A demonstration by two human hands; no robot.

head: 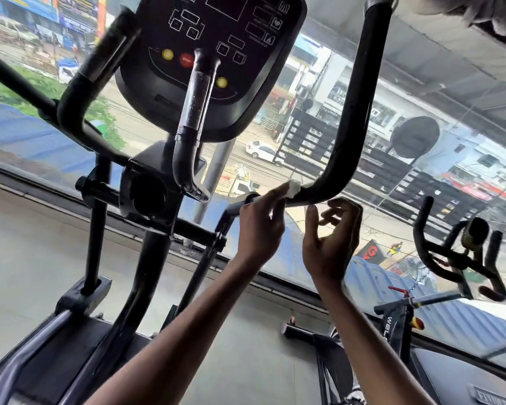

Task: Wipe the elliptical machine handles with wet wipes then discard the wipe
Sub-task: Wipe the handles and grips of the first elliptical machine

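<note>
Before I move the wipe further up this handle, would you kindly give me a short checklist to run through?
1. Wipe on the right handle: ok, at its lower bend.
2. Left hand pinching the wipe: ok.
3. Right hand steadying the bar: cannot tell; its fingers curl just beneath.
4. Upper stretch of the right handle unobstructed: ok.
5. Left handle already wiped: cannot tell.

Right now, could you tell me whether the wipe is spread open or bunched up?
Bunched up: the wipe shows as a small white wad that the left hand presses against the handle.
</note>
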